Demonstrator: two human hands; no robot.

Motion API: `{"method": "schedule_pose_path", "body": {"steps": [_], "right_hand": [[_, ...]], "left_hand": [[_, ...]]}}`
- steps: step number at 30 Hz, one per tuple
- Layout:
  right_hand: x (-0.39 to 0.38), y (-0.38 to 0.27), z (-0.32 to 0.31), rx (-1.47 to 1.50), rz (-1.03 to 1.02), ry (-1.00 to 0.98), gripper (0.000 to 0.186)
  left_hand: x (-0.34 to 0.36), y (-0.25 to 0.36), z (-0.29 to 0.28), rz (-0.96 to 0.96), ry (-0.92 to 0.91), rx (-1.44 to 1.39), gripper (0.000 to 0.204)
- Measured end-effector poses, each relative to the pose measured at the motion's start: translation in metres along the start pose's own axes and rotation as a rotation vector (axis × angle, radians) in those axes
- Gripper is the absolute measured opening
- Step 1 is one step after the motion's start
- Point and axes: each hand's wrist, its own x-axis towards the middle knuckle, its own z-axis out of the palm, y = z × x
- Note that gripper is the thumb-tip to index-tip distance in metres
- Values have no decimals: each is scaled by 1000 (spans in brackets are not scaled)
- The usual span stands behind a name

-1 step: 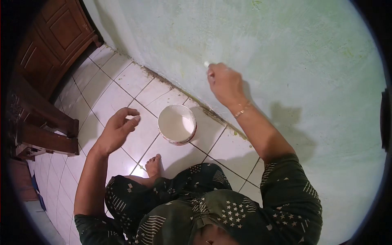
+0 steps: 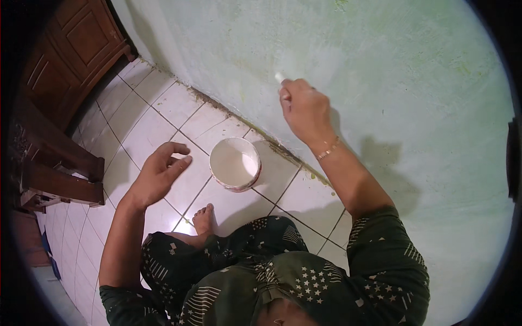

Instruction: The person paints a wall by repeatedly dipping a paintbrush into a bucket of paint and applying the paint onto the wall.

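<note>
My right hand (image 2: pixel 305 111) is closed on a small white object (image 2: pixel 280 77), mostly hidden by my fingers, held at or very near the pale green, patchily coated wall (image 2: pixel 413 70). My left hand (image 2: pixel 164 174) is in the air left of a round white bucket (image 2: pixel 215 153), its fingers loosely curved and apart with nothing in them. The bucket stands on the tiled floor (image 2: pixel 130 155), has a pale inside, and sits between my hands, close to the foot of the wall.
A carved wooden cabinet (image 2: pixel 81 38) stands at the upper left. Dark wooden furniture legs (image 2: pixel 70 163) are at the left. My bare foot (image 2: pixel 202 220) rests on the tiles below the bucket. A stained, cracked edge (image 2: pixel 255 127) runs where wall meets floor.
My right hand and the white object have shifted a little up and to the right along the wall. My left hand has moved very slightly rightward.
</note>
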Motion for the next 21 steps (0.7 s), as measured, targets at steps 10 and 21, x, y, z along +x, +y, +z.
{"method": "schedule_pose_path", "body": {"steps": [10,21], "right_hand": [[-75,61,78,-90,-15,-419,17],[-1,-4,-125,-42,-179,208,10]], "left_hand": [[-70,89,65,396,-240,408,47],[-76,89,115,389,-219,289,48]]}}
